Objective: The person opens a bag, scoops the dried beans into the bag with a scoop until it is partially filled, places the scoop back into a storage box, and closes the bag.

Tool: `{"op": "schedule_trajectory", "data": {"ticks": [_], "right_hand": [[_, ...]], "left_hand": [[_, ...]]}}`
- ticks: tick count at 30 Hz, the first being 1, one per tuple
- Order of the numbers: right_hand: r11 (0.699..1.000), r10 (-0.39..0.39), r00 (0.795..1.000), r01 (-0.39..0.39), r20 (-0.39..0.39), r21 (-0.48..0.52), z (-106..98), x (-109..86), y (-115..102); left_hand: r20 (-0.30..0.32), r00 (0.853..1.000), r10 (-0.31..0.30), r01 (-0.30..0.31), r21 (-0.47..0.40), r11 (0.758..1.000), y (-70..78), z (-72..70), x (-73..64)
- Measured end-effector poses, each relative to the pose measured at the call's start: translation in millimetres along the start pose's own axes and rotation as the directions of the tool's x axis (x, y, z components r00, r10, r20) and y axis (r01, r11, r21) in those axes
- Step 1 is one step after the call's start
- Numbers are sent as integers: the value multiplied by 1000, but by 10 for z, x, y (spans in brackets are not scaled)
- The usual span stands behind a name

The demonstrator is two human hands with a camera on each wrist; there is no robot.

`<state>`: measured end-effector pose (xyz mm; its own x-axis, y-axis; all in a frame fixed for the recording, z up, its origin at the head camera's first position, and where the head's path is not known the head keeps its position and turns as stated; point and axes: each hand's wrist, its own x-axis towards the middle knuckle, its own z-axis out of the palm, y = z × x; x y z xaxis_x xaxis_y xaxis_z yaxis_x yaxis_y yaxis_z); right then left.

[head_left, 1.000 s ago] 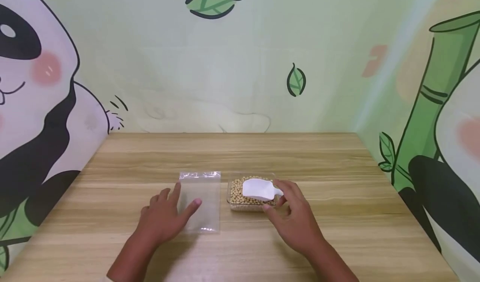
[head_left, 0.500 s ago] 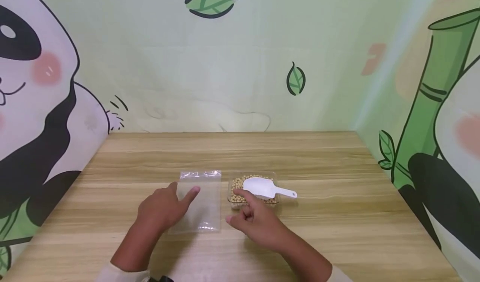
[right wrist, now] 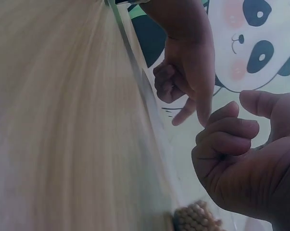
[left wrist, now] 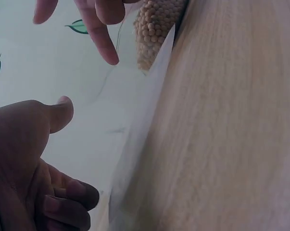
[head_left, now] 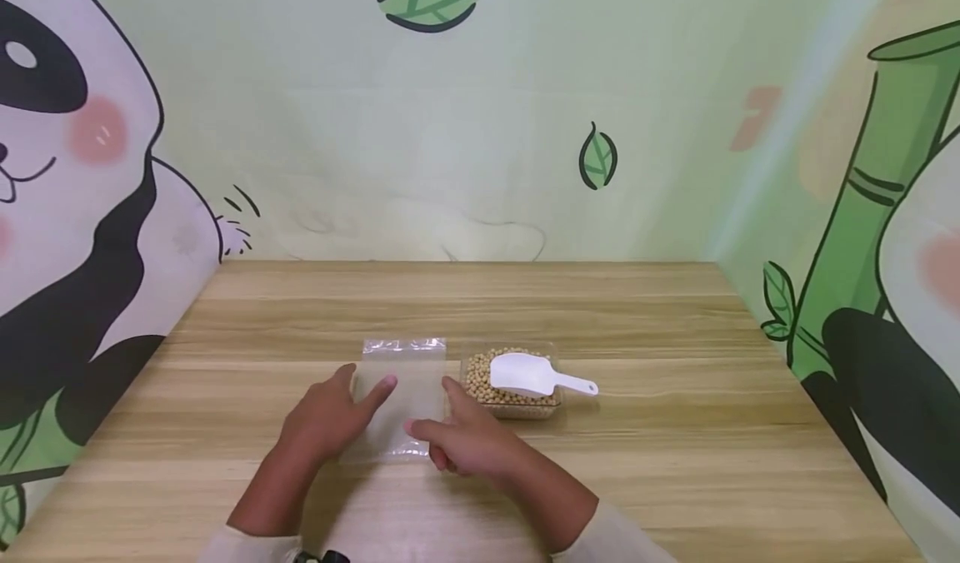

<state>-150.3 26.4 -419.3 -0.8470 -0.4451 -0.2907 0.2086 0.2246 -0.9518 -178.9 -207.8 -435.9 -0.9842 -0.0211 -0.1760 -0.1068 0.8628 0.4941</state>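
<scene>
A clear plastic bag (head_left: 405,405) lies flat on the wooden table. At its left edge is my left hand (head_left: 322,417), thumb and index finger stretched out, the other fingers curled with nothing in them. My right hand (head_left: 480,442) reaches over the bag's lower right side; its thumb and index finger are extended and the remaining fingers fold inward, as the right wrist view shows. Just right of the bag stands a clear container (head_left: 525,412) of pale round beans (head_left: 480,382). A white scoop (head_left: 523,375) rests on those beans, its handle sticking out past the right rim.
The wooden table (head_left: 660,463) reaches back to a pale green wall (head_left: 330,146) painted with leaves and pandas. Cartoon bamboo (head_left: 892,138) decorates the right side. In the left wrist view the bag's film (left wrist: 145,125) rises slightly off the tabletop.
My right hand has let go of the scoop and moved left from the container to the bag's right side. The scoop stays on the beans. The left hand keeps to the bag's left edge.
</scene>
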Motion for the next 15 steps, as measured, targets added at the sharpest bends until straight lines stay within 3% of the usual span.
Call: {"op": "schedule_trajectory", "data": {"ticks": [8, 15], "right_hand": [[995, 24, 997, -16, -79, 101, 165, 143, 15], [992, 55, 991, -41, -121, 117, 244, 254, 21]], "left_hand": [[1, 1000, -16, 16, -45, 999, -62, 44, 28], [23, 1000, 0, 3, -102, 995, -143, 137, 87]]}}
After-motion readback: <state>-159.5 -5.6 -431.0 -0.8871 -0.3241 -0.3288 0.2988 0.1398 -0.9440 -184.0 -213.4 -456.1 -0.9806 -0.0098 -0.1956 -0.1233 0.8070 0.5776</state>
